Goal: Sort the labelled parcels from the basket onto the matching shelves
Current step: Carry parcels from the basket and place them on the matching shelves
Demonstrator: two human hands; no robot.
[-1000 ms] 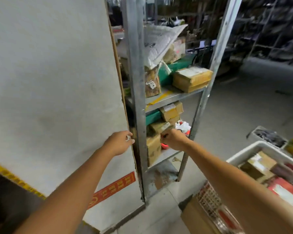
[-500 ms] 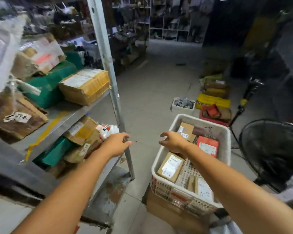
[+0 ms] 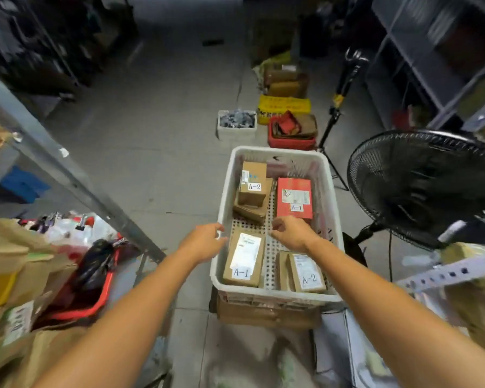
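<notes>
A white plastic basket [image 3: 331, 208] stands on a cardboard box in the aisle. Inside lie a brown parcel labelled A-1 [image 3: 244, 259] at the near left, a brown parcel labelled A-2 [image 3: 305, 273] at the near right, a red parcel labelled A-1 [image 3: 294, 197] at the far right and a brown box labelled A-2 [image 3: 253, 186] at the far left. My left hand [image 3: 205, 242] hovers at the basket's left rim, fingers apart, empty. My right hand [image 3: 291, 233] hangs over the basket's middle, just before the red parcel, also empty.
A metal shelf post [image 3: 67, 175] slants across the left, with parcels and a red basket [image 3: 95, 298] below it. A black floor fan [image 3: 426, 189] stands close on the right. Small bins [image 3: 235, 124] and a tripod [image 3: 336, 107] sit beyond the white basket.
The view has swung right from the shelf to the basket. Both hands left the shelf and now reach over the basket, empty.
</notes>
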